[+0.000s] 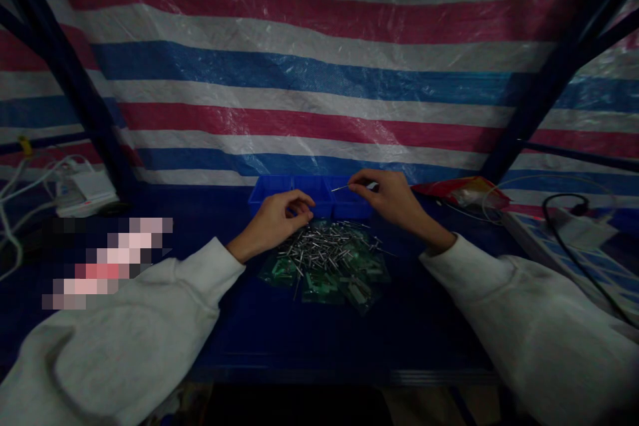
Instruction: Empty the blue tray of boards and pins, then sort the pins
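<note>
A heap of thin shiny metal pins, rivet-like in shape, lies on small clear plastic bags with greenish contents. My right hand is raised over the blue divided bin and pinches one thin metal pin between thumb and fingertips; its tip points left. At the left edge of the heap, my left hand hovers with curled fingers, a gap showing between thumb and forefinger, and nothing visible in it. Behind the heap stands the blue bin, with several compartments, partly covered by both hands.
All this rests on a dark blue table. A white power adapter with cables is at left. A red and yellow bag and a white box-like tray with a black cable are at right. Striped sheeting hangs behind.
</note>
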The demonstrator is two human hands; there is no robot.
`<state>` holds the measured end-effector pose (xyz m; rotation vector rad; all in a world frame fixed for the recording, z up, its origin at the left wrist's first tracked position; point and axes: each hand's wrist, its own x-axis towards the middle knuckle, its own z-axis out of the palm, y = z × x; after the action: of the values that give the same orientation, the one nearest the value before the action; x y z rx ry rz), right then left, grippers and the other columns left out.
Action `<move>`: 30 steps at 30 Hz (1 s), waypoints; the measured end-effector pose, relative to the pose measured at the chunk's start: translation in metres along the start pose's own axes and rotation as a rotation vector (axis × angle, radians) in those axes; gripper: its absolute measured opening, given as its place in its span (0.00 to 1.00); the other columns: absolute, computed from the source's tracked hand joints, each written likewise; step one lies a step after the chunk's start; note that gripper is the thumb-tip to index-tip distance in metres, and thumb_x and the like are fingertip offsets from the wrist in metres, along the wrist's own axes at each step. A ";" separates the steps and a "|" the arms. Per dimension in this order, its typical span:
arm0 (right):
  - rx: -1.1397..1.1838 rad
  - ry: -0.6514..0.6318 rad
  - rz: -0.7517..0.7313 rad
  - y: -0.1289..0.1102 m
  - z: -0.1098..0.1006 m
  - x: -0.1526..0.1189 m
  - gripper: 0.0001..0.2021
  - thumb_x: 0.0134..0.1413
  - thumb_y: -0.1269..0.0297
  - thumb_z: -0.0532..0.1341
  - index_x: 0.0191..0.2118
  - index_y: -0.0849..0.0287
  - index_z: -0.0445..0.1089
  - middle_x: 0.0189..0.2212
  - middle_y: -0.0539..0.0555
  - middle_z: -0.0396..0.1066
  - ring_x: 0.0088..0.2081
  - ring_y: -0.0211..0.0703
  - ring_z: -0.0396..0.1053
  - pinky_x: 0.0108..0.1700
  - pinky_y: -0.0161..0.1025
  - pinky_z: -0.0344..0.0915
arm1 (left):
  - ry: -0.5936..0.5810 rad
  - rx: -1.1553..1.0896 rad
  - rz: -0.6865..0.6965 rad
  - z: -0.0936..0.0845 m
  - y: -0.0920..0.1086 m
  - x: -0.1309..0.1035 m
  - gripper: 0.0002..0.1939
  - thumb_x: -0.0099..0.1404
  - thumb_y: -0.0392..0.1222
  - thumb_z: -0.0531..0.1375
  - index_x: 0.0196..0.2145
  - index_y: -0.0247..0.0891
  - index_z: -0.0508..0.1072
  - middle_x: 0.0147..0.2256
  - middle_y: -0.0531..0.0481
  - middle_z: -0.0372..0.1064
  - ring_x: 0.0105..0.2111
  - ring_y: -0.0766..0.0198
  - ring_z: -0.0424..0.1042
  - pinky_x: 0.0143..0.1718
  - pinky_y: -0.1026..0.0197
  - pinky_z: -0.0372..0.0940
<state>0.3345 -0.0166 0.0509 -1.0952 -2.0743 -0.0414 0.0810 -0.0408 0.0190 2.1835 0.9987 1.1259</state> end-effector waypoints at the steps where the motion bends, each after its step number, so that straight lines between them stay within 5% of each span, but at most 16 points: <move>1: -0.027 0.005 0.013 0.007 0.000 0.002 0.06 0.59 0.66 0.61 0.36 0.57 0.76 0.34 0.53 0.78 0.33 0.44 0.73 0.38 0.41 0.65 | 0.010 0.064 0.032 -0.001 0.000 -0.001 0.07 0.63 0.33 0.62 0.41 0.36 0.75 0.37 0.48 0.73 0.36 0.64 0.72 0.38 0.59 0.66; 6: -0.074 -0.019 0.056 0.023 0.000 0.003 0.05 0.58 0.68 0.61 0.36 0.58 0.76 0.33 0.53 0.78 0.33 0.44 0.73 0.39 0.41 0.65 | 0.028 0.268 0.170 -0.003 -0.001 -0.003 0.08 0.65 0.35 0.62 0.43 0.38 0.76 0.37 0.49 0.71 0.35 0.65 0.71 0.37 0.60 0.65; 15: 0.075 -0.103 -0.139 -0.037 0.013 -0.015 0.04 0.59 0.70 0.62 0.36 0.58 0.76 0.32 0.50 0.77 0.32 0.38 0.71 0.36 0.36 0.62 | 0.030 0.326 0.301 0.001 0.005 -0.004 0.07 0.69 0.41 0.61 0.42 0.39 0.76 0.36 0.50 0.71 0.35 0.65 0.70 0.38 0.60 0.65; 30: -0.069 -0.091 -0.395 -0.042 0.019 -0.025 0.05 0.60 0.74 0.60 0.39 0.61 0.73 0.35 0.54 0.74 0.39 0.44 0.68 0.42 0.39 0.63 | 0.039 0.279 0.153 0.003 0.004 -0.004 0.02 0.62 0.36 0.66 0.33 0.36 0.76 0.31 0.53 0.71 0.31 0.66 0.70 0.34 0.62 0.62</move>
<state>0.3014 -0.0533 0.0343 -0.7229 -2.3582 -0.2631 0.0831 -0.0461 0.0183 2.5040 1.0751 1.1594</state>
